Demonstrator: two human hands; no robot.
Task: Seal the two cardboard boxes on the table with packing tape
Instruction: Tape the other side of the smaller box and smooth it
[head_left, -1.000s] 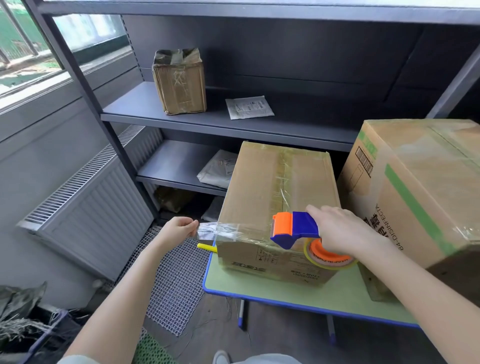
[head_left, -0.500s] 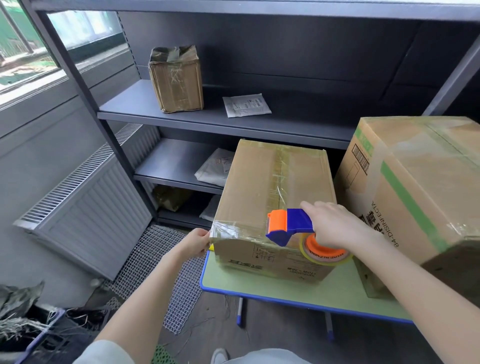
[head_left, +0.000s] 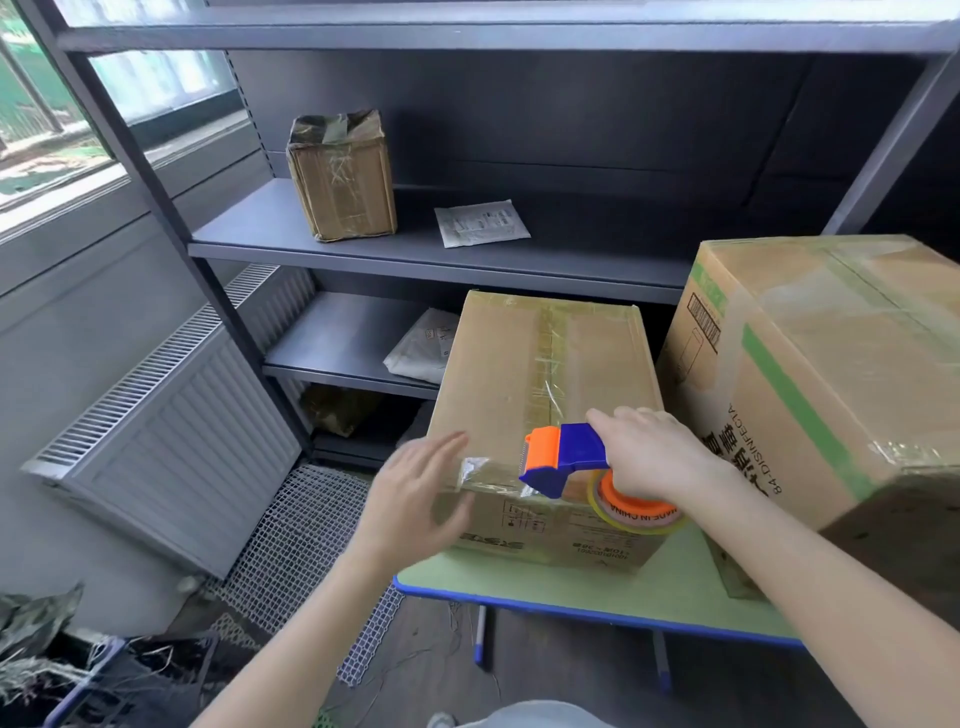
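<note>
A dark metal rack (head_left: 249, 228) fills the back, with a grey radiator (head_left: 182, 441) on the wall to its left. In front of the rack stands a table (head_left: 675, 587) with a green top and a blue rim.

The big box (head_left: 831, 374), with a green stripe and clear tape across its top, takes up the right side of the table. The smaller box (head_left: 519, 374) stands at the table's left front corner, just beside the big one. Its flaps are closed, and a strip of tape runs down the middle seam.

A small worn box (head_left: 343, 176) stands upright at the left end of the rack's middle shelf, well apart from a flat paper packet (head_left: 480, 222) lying to its right.

The left hand (head_left: 415, 499) is blurred. Its fingers are straight and spread wide at the front left corner of the smaller box, holding nothing. Whether it presses on the cardboard cannot be told.

The right hand (head_left: 654, 452) has its fingers curled round the blue and orange tape dispenser (head_left: 566, 454), which sits on the front top edge of the smaller box. A shiny strip of tape (head_left: 483, 470) lies along that edge from the dispenser to the left corner. The tape roll (head_left: 639, 512) hangs below the hand against the box's front face.
</note>
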